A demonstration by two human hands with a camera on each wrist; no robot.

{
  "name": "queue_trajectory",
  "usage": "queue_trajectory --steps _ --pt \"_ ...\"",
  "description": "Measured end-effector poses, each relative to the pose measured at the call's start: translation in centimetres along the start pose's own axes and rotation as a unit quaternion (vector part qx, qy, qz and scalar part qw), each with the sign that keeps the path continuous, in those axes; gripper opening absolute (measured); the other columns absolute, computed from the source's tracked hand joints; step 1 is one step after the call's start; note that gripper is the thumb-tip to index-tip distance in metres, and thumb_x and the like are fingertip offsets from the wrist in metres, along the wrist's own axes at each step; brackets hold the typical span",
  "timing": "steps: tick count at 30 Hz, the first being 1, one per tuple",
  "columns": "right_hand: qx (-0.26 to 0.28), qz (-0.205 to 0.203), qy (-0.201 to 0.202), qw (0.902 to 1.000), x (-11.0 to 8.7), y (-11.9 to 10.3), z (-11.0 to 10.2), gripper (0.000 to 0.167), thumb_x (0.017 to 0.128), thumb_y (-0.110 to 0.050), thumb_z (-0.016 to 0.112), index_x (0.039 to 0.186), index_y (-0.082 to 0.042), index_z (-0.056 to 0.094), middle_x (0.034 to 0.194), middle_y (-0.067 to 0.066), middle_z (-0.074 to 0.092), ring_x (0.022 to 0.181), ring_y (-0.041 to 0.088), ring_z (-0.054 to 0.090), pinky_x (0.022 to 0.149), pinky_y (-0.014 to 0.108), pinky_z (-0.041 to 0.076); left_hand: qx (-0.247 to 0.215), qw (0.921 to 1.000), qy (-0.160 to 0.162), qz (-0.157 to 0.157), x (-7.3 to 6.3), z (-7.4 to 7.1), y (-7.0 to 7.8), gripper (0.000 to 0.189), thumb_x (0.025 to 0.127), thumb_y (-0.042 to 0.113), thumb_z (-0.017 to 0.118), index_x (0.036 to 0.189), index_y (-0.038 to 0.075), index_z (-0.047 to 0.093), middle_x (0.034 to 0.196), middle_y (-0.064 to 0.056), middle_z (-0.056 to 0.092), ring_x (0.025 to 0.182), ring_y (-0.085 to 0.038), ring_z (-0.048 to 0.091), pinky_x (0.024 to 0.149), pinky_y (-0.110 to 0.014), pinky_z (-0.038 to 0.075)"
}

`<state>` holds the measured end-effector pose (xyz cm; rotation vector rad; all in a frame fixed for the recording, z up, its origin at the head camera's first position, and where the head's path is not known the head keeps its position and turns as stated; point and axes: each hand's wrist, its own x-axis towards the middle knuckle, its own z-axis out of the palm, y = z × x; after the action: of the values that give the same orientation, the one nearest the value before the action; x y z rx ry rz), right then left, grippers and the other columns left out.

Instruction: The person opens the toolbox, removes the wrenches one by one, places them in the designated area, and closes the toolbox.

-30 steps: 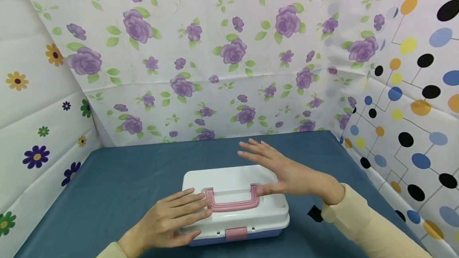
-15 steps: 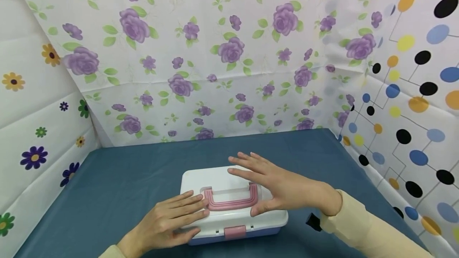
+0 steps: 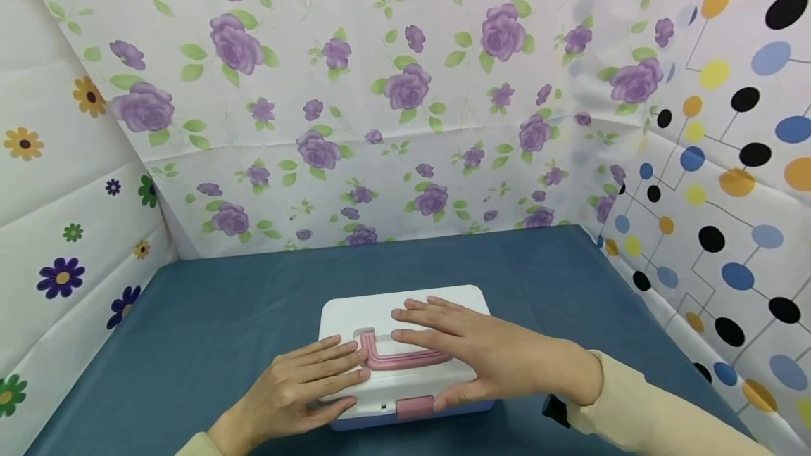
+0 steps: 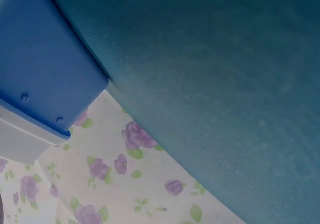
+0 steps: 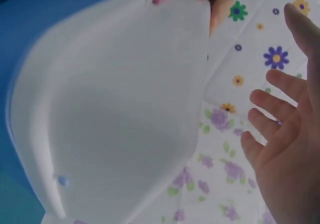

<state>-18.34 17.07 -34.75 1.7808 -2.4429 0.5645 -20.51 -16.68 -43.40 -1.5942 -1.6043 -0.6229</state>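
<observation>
A storage box with a white lid (image 3: 405, 301), a pink carrying handle (image 3: 405, 361), a pink front latch (image 3: 415, 408) and a blue base (image 4: 50, 48) sits on the table. My left hand (image 3: 300, 389) rests with straight fingers on the left of the lid, fingertips by the handle. Over the lid's right side hovers my right hand (image 3: 488, 347), fingers spread, its thumb near the latch in the head view. From the right wrist camera, the right hand (image 5: 287, 139) stands apart from the white lid (image 5: 125, 93). The left wrist view barely shows the left hand.
Dark blue cloth (image 3: 241, 322) covers the table. Flowered sheeting (image 3: 361, 104) rises behind, with a dotted sheet (image 3: 716, 181) on the right and a daisy-printed one (image 3: 57, 217) on the left. A small black object (image 3: 555, 410) shows beside the right sleeve.
My right hand has come down and toward the front, from above the lid's back right to its front right, near the latch. The left hand has stayed on the lid.
</observation>
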Motion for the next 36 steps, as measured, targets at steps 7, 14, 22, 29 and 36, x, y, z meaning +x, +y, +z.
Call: queue_trajectory --steps 7,14,22,29,36 --pt "-0.044 -0.045 0.047 0.9969 0.1 -1.1 1.1 0.075 0.103 -0.042 0.067 0.162 -0.012 0.034 0.166 0.005 0.034 0.152 0.022 0.035 0.117 0.046 0.042 0.002 1.0000 0.000 0.006 0.0 0.0 -0.1 0.035 0.100 0.025 0.073 0.119 -0.005 0.076 0.128 -0.019 0.071 0.120 -0.029 0.069 0.114 -0.039 0.044" --pt "-0.091 -0.077 0.054 0.9914 0.0 -1.7 2.2 0.071 0.103 -0.042 0.066 0.159 -0.008 0.039 0.160 0.007 0.044 0.150 0.020 0.039 0.117 0.039 0.042 -0.007 1.0000 0.006 0.002 0.0 -0.1 0.0 0.036 0.100 0.024 0.073 0.119 -0.007 0.075 0.129 -0.020 0.070 0.125 -0.028 0.066 0.115 -0.039 0.043" --pt "-0.121 -0.088 0.059 0.9870 0.1 -2.0 2.6 0.065 0.104 -0.041 0.065 0.157 -0.010 0.044 0.154 0.006 0.052 0.145 0.017 0.045 0.116 0.036 0.043 -0.013 0.9999 0.010 0.002 -0.1 -0.2 0.0 0.035 0.100 0.023 0.073 0.119 -0.008 0.075 0.129 -0.021 0.070 0.126 -0.029 0.065 0.116 -0.040 0.042" --pt "-0.154 -0.104 0.075 0.9797 0.2 -2.4 3.1 0.061 0.103 -0.041 0.067 0.153 -0.011 0.049 0.146 0.006 0.059 0.131 0.015 0.056 0.110 0.030 0.048 -0.006 0.9999 0.011 0.003 -0.2 -0.1 0.0 0.035 0.100 0.023 0.073 0.119 -0.006 0.075 0.129 -0.020 0.070 0.126 -0.029 0.066 0.116 -0.040 0.043" --pt "-0.155 -0.104 0.076 0.9794 0.0 -2.7 3.5 0.058 0.103 -0.039 0.068 0.151 -0.011 0.051 0.140 0.001 0.061 0.123 0.012 0.058 0.107 0.026 0.048 -0.004 0.9999 0.007 -0.007 -0.4 0.0 0.2 0.035 0.100 0.024 0.073 0.119 -0.005 0.076 0.128 -0.019 0.071 0.122 -0.029 0.068 0.115 -0.039 0.043"
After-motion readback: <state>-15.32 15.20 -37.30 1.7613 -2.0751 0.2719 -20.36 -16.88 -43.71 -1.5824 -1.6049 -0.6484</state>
